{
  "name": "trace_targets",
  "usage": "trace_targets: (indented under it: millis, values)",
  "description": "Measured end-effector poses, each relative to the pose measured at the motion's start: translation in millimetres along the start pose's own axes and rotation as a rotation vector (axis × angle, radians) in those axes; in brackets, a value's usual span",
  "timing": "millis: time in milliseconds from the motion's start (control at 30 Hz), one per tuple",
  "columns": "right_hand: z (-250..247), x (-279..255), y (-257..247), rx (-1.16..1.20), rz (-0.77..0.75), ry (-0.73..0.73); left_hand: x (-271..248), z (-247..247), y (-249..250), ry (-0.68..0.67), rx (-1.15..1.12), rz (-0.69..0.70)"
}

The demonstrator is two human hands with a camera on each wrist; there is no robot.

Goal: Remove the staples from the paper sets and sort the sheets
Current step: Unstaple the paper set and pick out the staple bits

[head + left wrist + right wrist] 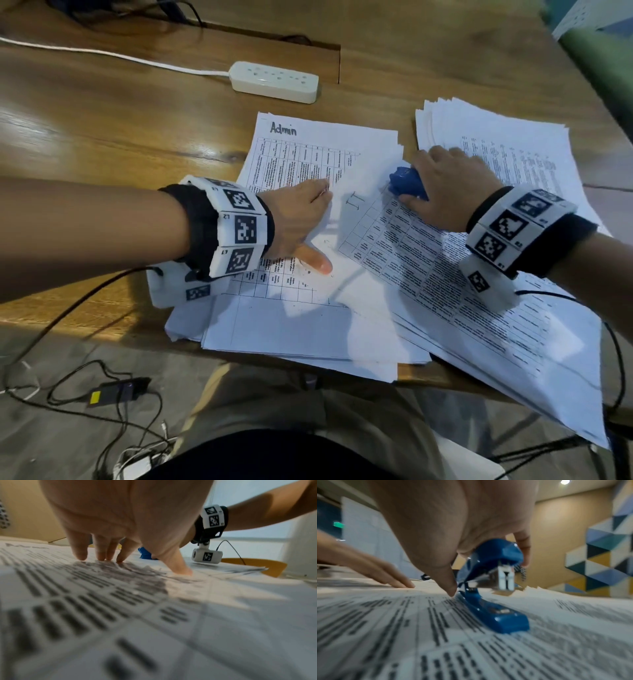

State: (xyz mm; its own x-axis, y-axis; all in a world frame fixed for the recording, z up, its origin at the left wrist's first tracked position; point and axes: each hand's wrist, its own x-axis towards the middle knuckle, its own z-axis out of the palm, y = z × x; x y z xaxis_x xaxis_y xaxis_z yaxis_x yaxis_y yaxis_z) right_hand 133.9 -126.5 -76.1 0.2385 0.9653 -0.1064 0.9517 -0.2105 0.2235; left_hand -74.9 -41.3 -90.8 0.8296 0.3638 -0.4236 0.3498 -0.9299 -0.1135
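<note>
A blue stapler point(407, 182) point(494, 588) stands on the printed paper set point(445, 274) in front of me, its base flat on the sheet. My right hand point(448, 185) grips its top, fingers curled over it and the thumb at its side. My left hand point(301, 219) lies flat, fingers straight, and presses the sheets point(120, 588) down beside the set; its fingertips point(102, 557) and thumb touch the paper. Beneath lies a sheet headed "Admin" point(284, 129). The stapler point(145, 553) shows small behind the left thumb. No staple is visible.
A second pile of printed sheets point(496, 144) lies at the right rear. A white power strip point(274, 81) with its cable sits behind the papers on the wooden table point(102, 137). Papers overhang the front edge; cables and a black adapter point(116, 392) lie on the floor.
</note>
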Motion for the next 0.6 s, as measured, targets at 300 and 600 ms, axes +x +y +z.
trace_targets:
  millis: [300, 600]
  values:
    - [-12, -30, -59, 0.231, -0.388, 0.134, -21, 4, 21, 0.185, -0.639, -0.259]
    - [-5, -18, -76, 0.446, -0.43, -0.002, -21, -1, 24, 0.135, -0.831, -0.383]
